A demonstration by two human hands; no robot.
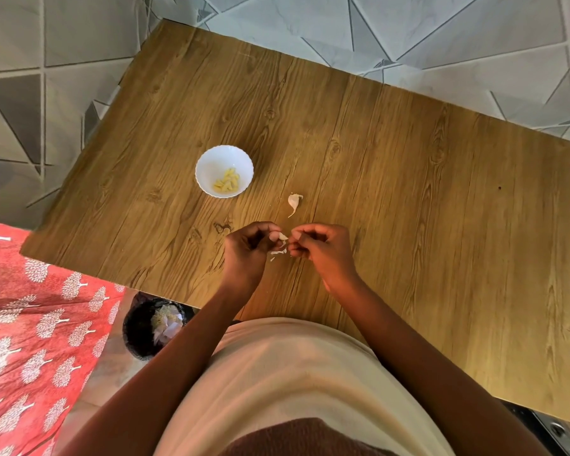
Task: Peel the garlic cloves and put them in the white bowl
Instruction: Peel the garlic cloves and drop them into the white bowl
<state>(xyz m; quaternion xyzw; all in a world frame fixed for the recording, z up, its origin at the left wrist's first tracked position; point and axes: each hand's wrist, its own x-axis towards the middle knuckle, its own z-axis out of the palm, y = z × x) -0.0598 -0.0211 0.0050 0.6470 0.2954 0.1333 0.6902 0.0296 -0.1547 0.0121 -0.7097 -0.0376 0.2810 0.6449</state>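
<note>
While both my hands meet low over the near part of the wooden tabletop [375,159], a garlic clove [283,237] sits pinched at the fingertips of my left hand [249,248], fingers curled in around it. My right hand [320,248] is curled too, thumb and fingertips closed up against the clove's free end; whether they have hold of the skin or the clove itself, I cannot tell. Loose skin scraps [278,252] show pale just below the clove, between the two hands; whether they hang or lie on the wood is unclear.

Second clove, unpeeled [294,203], lies alone on the tabletop just beyond my hands, tail pointing back toward me.

White bowl [211,159], scalloped rim, stands farther out and to the left of that clove, apart from it. Peeled cloves [227,182] rest in its bottom, yellowish, bunched toward the near right side.

Off the tabletop's near left edge, down on the floor, a dark bin [135,327] holds a heap of white garlic skins [166,322]. Red patterned cloth [30,324] lies to its left.
</note>
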